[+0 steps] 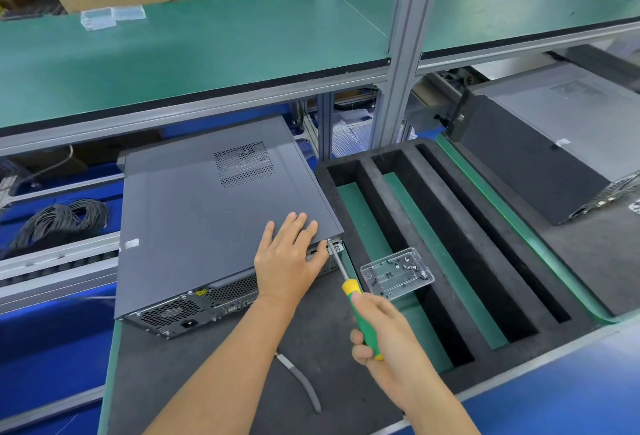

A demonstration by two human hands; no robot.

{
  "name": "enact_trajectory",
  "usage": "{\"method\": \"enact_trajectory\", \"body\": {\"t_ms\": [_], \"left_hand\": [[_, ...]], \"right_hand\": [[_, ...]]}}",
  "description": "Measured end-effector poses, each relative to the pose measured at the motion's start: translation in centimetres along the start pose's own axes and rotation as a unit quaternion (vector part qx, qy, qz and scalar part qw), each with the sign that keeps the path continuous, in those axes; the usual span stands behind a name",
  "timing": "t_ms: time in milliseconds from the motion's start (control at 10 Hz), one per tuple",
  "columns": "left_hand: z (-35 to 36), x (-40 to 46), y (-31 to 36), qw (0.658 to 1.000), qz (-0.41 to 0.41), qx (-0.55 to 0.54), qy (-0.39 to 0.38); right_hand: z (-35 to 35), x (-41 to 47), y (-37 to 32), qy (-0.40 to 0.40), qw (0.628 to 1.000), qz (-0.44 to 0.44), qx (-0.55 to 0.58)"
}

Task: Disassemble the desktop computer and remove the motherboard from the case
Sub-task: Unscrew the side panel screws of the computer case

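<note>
Head view: left hand (289, 258) lies flat, steadying the case (207, 213), right hand (377, 327) grips the screwdriver (356, 299) at a rear cover screw, likely needing turning out next.

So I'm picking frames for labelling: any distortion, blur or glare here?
Head view: wide-angle bending curves the shelf edge and post; lighting is even, shadows soft; faint sheen on the computer case; screwdriver and both hands stay sharp.
</note>
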State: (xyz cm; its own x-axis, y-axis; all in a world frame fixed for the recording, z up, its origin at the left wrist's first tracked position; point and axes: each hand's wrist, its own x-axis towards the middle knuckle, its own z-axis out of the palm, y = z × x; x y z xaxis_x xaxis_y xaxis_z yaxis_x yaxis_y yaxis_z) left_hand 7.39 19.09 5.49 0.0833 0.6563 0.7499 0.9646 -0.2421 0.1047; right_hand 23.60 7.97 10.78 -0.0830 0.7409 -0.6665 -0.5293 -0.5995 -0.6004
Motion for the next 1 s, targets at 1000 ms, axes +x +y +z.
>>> {"method": "enact_trajectory", "body": {"t_ms": [1000], "left_hand": [[0.1, -0.1, -0.1, 1.000, 0.000, -0.008, 0.004]], "right_hand": [[-1.2, 2.0, 0.9, 0.107, 0.833, -0.345, -0.419]]}}
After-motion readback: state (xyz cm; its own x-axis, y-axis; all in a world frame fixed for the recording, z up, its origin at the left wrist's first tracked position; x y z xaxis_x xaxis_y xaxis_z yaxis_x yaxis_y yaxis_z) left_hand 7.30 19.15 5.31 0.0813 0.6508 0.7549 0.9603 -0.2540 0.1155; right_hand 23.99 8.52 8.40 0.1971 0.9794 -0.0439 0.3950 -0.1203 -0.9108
